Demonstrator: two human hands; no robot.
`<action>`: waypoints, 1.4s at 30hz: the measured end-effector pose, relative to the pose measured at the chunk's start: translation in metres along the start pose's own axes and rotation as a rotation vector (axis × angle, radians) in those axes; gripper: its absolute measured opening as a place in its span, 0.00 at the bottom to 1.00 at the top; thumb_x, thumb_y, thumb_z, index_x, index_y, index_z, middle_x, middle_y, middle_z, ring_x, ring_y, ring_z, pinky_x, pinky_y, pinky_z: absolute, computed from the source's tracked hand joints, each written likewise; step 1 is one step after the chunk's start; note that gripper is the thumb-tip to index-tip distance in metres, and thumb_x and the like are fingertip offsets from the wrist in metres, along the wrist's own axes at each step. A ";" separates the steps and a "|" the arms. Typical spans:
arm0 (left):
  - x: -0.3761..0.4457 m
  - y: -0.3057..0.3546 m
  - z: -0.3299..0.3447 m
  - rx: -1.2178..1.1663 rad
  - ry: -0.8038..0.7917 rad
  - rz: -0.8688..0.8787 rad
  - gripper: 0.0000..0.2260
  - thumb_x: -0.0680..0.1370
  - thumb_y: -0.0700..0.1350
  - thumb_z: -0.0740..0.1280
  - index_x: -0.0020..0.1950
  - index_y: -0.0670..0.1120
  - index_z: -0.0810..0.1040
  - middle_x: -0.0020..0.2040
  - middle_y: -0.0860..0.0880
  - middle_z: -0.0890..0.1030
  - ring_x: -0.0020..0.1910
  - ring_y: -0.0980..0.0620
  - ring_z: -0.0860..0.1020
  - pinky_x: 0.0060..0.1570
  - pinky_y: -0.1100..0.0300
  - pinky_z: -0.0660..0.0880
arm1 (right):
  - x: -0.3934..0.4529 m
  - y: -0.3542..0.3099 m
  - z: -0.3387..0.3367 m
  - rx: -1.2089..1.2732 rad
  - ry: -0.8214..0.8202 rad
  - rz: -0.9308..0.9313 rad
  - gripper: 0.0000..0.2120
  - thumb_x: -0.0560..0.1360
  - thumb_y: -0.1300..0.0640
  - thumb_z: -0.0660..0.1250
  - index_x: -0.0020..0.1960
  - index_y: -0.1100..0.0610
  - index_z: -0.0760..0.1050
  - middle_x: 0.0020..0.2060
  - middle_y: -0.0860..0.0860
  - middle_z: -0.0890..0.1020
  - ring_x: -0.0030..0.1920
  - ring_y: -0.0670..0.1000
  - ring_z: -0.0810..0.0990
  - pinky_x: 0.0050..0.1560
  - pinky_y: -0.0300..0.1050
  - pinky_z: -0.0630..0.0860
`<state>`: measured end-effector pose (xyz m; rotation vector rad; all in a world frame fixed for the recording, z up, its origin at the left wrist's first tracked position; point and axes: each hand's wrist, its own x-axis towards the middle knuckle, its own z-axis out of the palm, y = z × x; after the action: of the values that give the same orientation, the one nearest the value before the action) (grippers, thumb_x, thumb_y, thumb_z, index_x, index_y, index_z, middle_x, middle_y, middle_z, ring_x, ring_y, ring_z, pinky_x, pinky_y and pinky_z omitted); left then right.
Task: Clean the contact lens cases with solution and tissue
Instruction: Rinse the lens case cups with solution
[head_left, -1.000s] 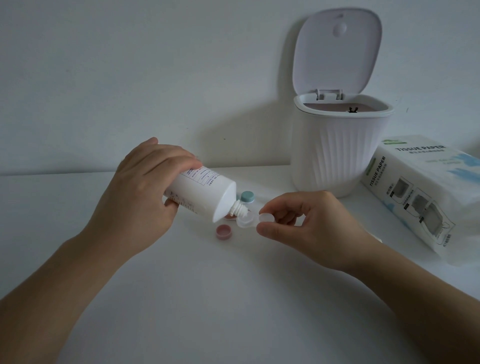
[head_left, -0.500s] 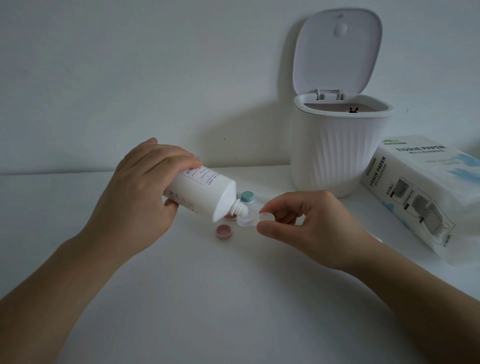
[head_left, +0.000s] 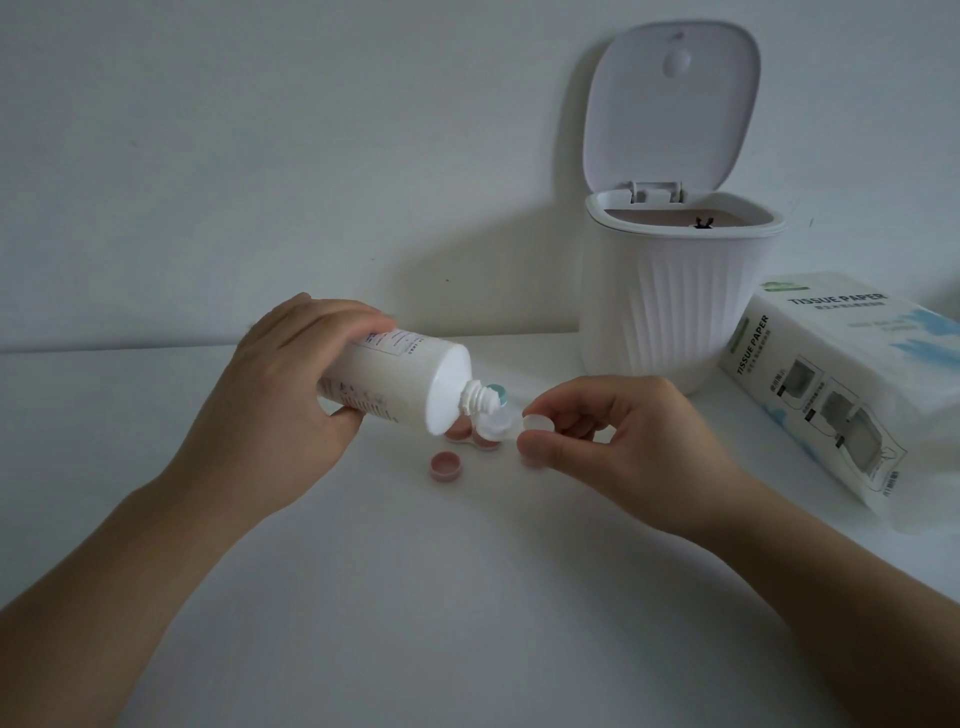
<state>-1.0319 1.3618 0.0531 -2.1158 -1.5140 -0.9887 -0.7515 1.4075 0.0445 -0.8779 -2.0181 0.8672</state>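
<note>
We note the left hand (head_left: 270, 410) in a closed grip around the solution bottle (head_left: 395, 382), tilted nozzle-down over a clear lens case (head_left: 498, 423). The right hand (head_left: 618, 436) pinches that case at its right well, fingers closed. A pink cap (head_left: 445, 464) lies on the worktop (head_left: 415, 597) just near of the case.

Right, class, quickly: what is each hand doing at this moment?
Left hand: closed around the tilted solution bottle.
Right hand: fingertips pinching the clear lens case under the nozzle.
</note>
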 end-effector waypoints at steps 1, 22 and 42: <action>-0.001 0.001 0.000 -0.026 0.002 -0.022 0.31 0.63 0.29 0.79 0.64 0.44 0.78 0.61 0.54 0.79 0.62 0.51 0.74 0.69 0.70 0.62 | 0.000 0.000 0.000 0.000 0.002 -0.001 0.02 0.71 0.54 0.77 0.42 0.50 0.85 0.36 0.49 0.86 0.36 0.49 0.83 0.40 0.41 0.78; -0.006 0.002 0.001 -0.369 0.020 -0.461 0.31 0.64 0.49 0.83 0.63 0.62 0.75 0.58 0.70 0.79 0.62 0.69 0.75 0.60 0.65 0.71 | 0.002 0.005 -0.007 0.080 -0.049 -0.020 0.04 0.73 0.53 0.74 0.47 0.46 0.85 0.38 0.46 0.87 0.37 0.42 0.83 0.41 0.34 0.78; -0.005 -0.005 0.023 -0.655 -0.005 -0.734 0.31 0.59 0.57 0.79 0.62 0.57 0.79 0.55 0.62 0.85 0.57 0.62 0.82 0.59 0.50 0.80 | 0.004 0.010 -0.007 0.002 -0.070 0.016 0.04 0.73 0.50 0.75 0.47 0.46 0.84 0.38 0.44 0.87 0.41 0.48 0.85 0.48 0.48 0.79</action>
<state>-1.0297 1.3750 0.0328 -1.9127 -2.2684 -1.9473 -0.7446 1.4177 0.0412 -0.8738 -2.0725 0.9207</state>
